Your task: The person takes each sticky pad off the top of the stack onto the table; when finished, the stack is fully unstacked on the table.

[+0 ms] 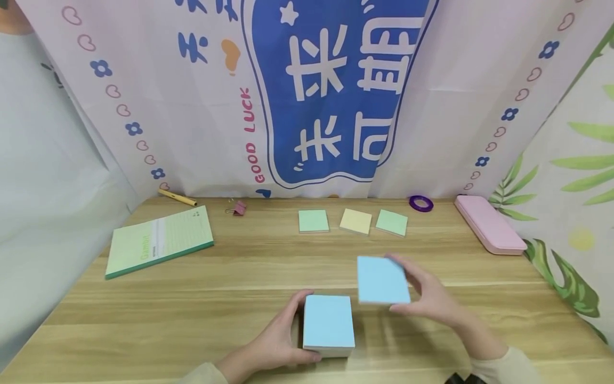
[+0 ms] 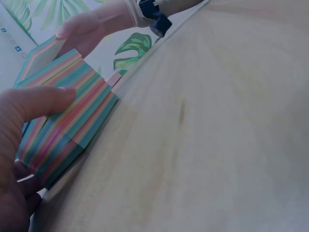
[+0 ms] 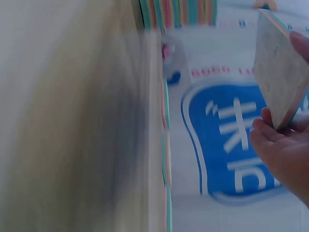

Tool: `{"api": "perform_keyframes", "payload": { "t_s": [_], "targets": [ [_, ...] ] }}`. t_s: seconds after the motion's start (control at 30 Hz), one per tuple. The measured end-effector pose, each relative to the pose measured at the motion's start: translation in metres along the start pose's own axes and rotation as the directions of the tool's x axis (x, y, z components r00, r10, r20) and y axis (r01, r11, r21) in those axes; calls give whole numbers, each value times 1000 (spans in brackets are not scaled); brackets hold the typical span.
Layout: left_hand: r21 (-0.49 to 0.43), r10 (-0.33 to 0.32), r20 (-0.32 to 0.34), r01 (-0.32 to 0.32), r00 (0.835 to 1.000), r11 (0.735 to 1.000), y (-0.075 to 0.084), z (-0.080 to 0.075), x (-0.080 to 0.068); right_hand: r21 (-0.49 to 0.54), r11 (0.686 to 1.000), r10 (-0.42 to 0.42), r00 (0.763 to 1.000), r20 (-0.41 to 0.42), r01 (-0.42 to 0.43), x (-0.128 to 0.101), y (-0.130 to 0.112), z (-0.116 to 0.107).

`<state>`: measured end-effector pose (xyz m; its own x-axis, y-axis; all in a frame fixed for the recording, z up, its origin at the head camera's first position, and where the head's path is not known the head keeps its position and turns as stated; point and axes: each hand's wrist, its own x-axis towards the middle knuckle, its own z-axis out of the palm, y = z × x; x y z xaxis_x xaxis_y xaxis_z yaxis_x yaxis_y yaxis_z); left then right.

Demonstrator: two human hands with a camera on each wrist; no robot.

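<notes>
At the far left of the wooden table (image 1: 144, 314), a green notebook (image 1: 160, 241) lies flat and askew, with a yellow pen (image 1: 178, 198) and a pink binder clip (image 1: 238, 208) beyond it by the printed backdrop (image 1: 336, 90). Bare wood lies open between the notebook and the near edge. Near the front edge, the left hand (image 1: 275, 344) grips the side of a thick block of sticky notes (image 1: 328, 324), blue on top with striped multicoloured edges, standing on the table. Just to its right and raised above the wood, the right hand (image 1: 427, 293) holds a thinner blue-topped pad (image 1: 382, 280), tilted, pinched between thumb and fingers. Farther back, three small square pads (image 1: 355, 221), green, yellow, green, lie in a row with gaps between. A purple tape ring (image 1: 421, 202) and a smooth pink case (image 1: 489, 224) lie at the far right.
</notes>
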<state>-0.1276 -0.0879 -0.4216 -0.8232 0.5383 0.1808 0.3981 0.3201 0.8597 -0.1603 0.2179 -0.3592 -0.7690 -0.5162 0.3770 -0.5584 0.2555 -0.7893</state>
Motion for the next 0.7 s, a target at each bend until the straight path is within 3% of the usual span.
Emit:
{"api": "perform_keyframes", "payload": {
  "t_s": [0.2, 0.43, 0.6, 0.7],
  "targets": [
    [4, -2, -4, 2, 1000, 1000, -1, 0, 0, 69, 992, 112, 983, -145, -103, 1, 18, -48],
    [3, 0, -10, 0, 1000, 1000, 1, -1, -1, 84, 967, 256, 927, -275, -243, 4, 44, -88],
    [-8, 4, -7, -4, 1000, 1000, 1, -2, -1, 48, 917, 389, 862, -325, -396, 7, 72, -108],
    [-10, 7, -5, -7, 1000, 1000, 1, -1, -1, 25, 871, 466, 809, -359, -491, 8, 93, -115]
  ]
}}
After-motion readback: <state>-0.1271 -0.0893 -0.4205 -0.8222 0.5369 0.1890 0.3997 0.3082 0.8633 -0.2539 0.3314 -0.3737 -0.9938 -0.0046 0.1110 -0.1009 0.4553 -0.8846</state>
